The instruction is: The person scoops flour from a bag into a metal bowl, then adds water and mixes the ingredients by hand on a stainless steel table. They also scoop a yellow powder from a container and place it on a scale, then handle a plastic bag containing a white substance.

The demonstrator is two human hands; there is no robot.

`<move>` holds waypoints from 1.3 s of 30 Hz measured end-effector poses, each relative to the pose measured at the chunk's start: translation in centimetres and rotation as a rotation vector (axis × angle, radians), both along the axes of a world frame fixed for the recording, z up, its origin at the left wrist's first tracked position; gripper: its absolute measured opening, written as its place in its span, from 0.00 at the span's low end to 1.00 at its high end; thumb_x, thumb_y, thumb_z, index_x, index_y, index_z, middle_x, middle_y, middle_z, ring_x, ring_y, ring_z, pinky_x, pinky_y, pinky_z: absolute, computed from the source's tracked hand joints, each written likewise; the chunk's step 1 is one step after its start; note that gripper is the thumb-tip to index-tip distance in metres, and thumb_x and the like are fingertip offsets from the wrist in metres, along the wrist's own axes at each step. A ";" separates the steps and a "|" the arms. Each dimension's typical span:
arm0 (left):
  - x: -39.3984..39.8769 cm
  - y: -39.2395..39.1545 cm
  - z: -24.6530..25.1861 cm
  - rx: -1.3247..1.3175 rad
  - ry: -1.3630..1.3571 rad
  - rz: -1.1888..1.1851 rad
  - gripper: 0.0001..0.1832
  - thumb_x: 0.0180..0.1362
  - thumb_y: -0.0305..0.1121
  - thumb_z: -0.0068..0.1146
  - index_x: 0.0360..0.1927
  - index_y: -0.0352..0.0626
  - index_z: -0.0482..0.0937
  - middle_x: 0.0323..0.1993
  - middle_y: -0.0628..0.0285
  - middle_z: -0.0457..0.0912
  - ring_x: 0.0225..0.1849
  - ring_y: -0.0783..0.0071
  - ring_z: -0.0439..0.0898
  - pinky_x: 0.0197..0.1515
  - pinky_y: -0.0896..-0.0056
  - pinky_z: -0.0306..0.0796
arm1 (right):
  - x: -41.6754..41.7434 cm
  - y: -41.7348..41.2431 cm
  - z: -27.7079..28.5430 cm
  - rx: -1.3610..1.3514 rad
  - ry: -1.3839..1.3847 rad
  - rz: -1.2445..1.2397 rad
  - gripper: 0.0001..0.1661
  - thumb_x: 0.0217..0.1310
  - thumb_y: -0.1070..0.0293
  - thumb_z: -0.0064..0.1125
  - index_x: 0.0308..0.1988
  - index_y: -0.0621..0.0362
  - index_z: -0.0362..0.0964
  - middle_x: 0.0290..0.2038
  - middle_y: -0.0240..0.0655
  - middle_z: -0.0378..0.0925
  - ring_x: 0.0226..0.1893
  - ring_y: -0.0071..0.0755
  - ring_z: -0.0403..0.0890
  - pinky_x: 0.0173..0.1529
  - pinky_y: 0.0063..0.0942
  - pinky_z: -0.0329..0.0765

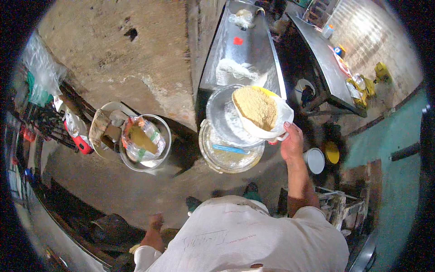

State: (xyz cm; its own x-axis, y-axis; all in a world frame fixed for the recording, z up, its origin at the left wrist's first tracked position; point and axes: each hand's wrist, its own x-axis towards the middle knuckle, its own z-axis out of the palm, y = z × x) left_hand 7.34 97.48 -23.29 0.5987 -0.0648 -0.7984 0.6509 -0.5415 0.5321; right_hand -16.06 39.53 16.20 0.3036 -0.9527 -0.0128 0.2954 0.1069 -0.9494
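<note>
My right hand [292, 141] grips the handle of a white plastic jug [253, 124], which is tilted and heaped with a pale tan, crumbly powder [256, 107]. Beneath the jug is a round metal basin [221, 115] dusted with white powder. The basin overlaps a round, powder-dusted lid or tub top [207, 156], on which lies a blue strip [231, 149]. My left hand [156, 219] is low at the left beside my body, blurred and dim; its fingers are not clear, and I see nothing definite in it.
A long metal trough [253, 51] holds white powder and a red scrap. On the left, a metal bowl [168, 146] contains a plastic bag of brownish material, beside a tub [97, 149] with cardboard. A metal table [316, 44] and lidded buckets [314, 160] stand at right.
</note>
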 end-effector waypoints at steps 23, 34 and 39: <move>-35.9 -17.6 -3.8 0.530 -0.549 -1.067 0.16 0.58 0.45 0.54 0.42 0.47 0.80 0.27 0.61 0.80 0.30 0.67 0.79 0.32 0.59 0.75 | -4.9 -22.1 -1.0 0.026 0.145 0.785 0.25 0.52 0.65 0.61 0.50 0.65 0.71 0.39 0.32 0.79 0.34 0.26 0.79 0.35 0.23 0.76; -54.3 -27.8 -0.4 0.405 -0.243 0.129 0.19 0.56 0.47 0.51 0.33 0.40 0.82 0.32 0.47 0.83 0.36 0.53 0.82 0.42 0.53 0.74 | 1.4 -27.7 -0.7 -0.028 0.036 1.184 0.35 0.49 0.54 0.68 0.50 0.69 0.68 0.41 0.35 0.79 0.39 0.27 0.79 0.45 0.28 0.76; -64.7 -37.3 4.2 0.616 -0.072 0.443 0.20 0.53 0.46 0.55 0.37 0.39 0.83 0.37 0.44 0.83 0.42 0.47 0.82 0.48 0.53 0.73 | 4.4 -33.1 -3.6 -0.078 0.065 1.397 0.34 0.49 0.57 0.70 0.51 0.67 0.69 0.43 0.36 0.79 0.42 0.29 0.80 0.47 0.28 0.76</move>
